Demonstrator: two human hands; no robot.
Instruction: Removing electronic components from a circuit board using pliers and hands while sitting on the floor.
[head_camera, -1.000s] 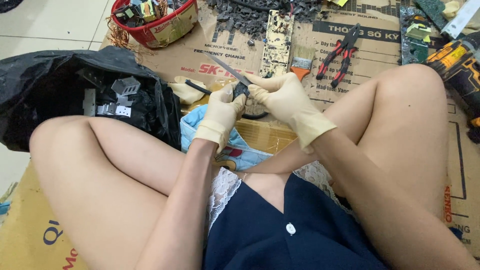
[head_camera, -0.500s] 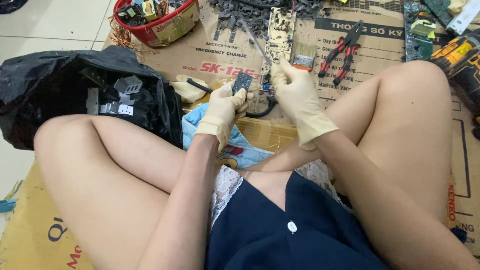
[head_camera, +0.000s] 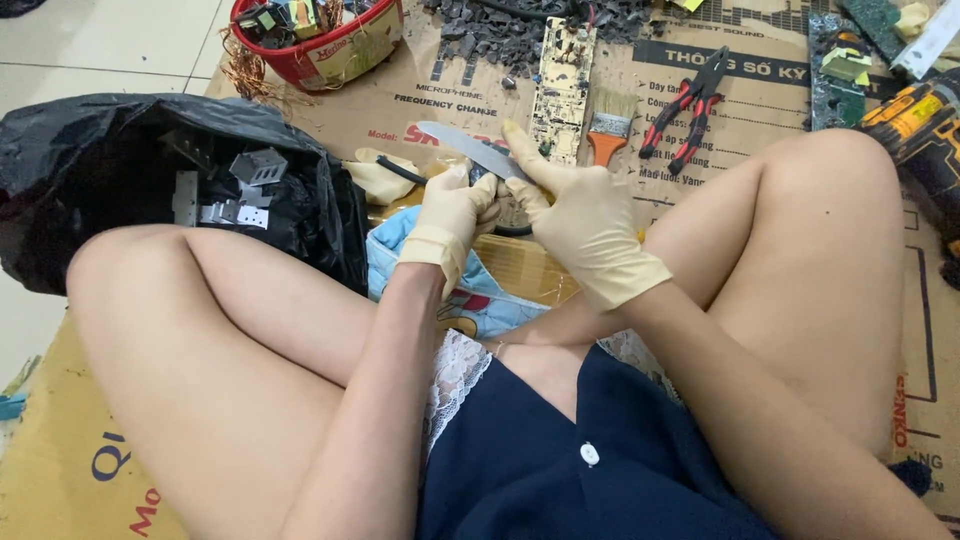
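Prying step, seemingly: right hand (head_camera: 590, 225) gripping knife (head_camera: 470, 148), left hand (head_camera: 452, 215) pinching small dark part (head_camera: 497, 185) (mostly hidden). Next: steady blade pressure, away from fingers.

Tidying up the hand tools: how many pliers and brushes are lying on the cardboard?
2: red-handled pliers right of the brush, both beyond the hands, beside the circuit board. More may lie hidden past the frame's edge.
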